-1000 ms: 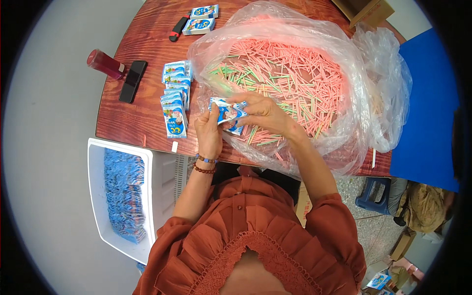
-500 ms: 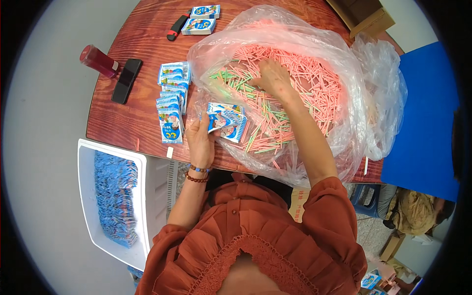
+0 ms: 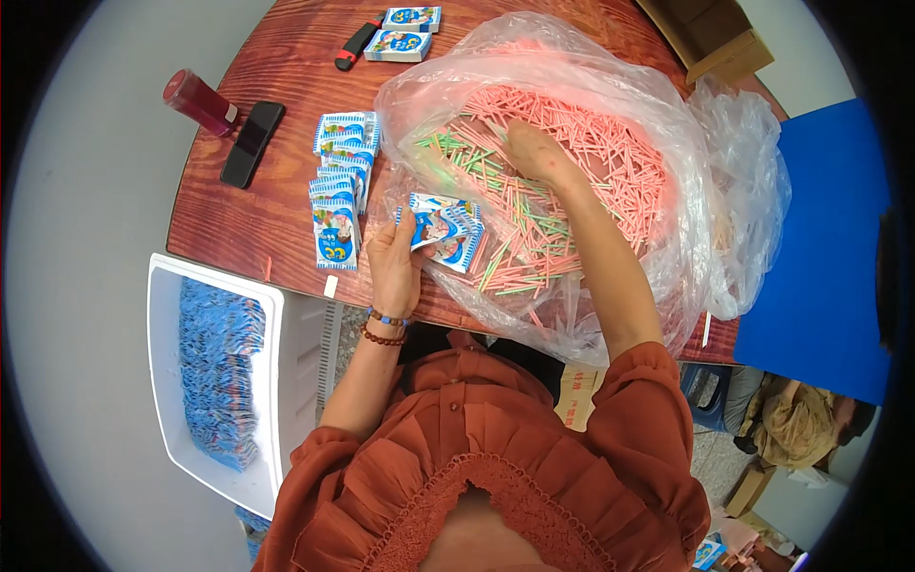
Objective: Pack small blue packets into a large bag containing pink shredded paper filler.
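My left hand pinches a small blue-and-white printed packet at the near edge of a large clear plastic bag. More packets of the same kind lie under and beside the held one. Inside the open bag is a broad heap of thin pink sticks, with some green sticks mixed in at the left and near side. Down in the heap, among the pink and green sticks, is my right hand; its fingers point away and are hidden, so what they hold does not show.
Left of the bag, packets lie in an overlapping row. Farther left are a phone and a red bottle. A cutter and two small boxes sit at the back. A white bin of blue packets stands lower left.
My right hand has turned and its fingers have dipped out of sight into the sticks. My left hand still holds the packet in nearly the same place. The whole view has shifted slightly.
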The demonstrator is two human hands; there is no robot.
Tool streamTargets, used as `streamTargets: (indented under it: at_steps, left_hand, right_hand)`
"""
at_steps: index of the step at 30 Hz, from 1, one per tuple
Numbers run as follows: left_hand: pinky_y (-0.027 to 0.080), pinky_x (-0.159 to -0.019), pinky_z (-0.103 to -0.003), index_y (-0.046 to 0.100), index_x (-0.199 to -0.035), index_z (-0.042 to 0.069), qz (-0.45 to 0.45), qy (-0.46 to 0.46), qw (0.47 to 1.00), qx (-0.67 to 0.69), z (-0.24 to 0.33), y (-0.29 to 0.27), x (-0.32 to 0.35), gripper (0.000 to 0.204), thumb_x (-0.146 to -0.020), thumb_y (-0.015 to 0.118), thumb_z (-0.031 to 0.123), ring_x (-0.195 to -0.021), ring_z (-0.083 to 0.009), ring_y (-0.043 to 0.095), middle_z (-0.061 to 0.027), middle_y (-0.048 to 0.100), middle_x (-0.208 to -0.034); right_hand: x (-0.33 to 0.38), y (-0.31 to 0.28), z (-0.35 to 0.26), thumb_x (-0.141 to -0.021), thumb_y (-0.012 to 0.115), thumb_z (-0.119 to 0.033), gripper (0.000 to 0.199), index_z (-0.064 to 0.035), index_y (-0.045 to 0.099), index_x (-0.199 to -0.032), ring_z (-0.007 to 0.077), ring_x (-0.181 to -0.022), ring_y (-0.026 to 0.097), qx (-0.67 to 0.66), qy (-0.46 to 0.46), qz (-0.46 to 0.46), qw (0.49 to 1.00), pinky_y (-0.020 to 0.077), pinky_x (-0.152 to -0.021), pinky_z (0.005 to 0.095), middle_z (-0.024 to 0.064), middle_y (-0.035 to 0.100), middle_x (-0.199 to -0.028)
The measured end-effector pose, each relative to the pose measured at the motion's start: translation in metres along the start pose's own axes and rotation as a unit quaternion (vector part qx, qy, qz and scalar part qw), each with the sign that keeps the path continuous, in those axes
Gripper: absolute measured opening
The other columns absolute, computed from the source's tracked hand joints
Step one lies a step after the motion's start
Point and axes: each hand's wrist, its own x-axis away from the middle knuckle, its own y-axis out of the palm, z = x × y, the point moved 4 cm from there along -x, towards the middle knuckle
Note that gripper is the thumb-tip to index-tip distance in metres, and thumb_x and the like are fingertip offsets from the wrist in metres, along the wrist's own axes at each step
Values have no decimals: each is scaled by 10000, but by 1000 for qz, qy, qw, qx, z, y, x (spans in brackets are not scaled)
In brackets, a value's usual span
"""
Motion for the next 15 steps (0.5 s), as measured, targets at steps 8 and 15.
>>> streamTargets:
  at_steps: [8,15]
  left_hand:
    - [493,-576,-213,654,-914,59,-12,5,1000,-7,12,9,6,203,-964,573,238,-747,-62,603,1,659,-848]
    - [493,-573,-215,658,-915,57,-11,10,1000,-12,9,9,4,197,-959,582,233,-738,-64,604,1,657,-845]
  right_hand:
    - [0,-4,21,-919,442,-153,282,87,505,-1053,406,-1012,573,-146,-26,54,987,432,-894,443,308,591,-982]
    - [1,-13,2,-889,487,-151,295,108,554,-1015,418,-959,621,-130,-34,78,988,471,-838,483,309,618,-985]
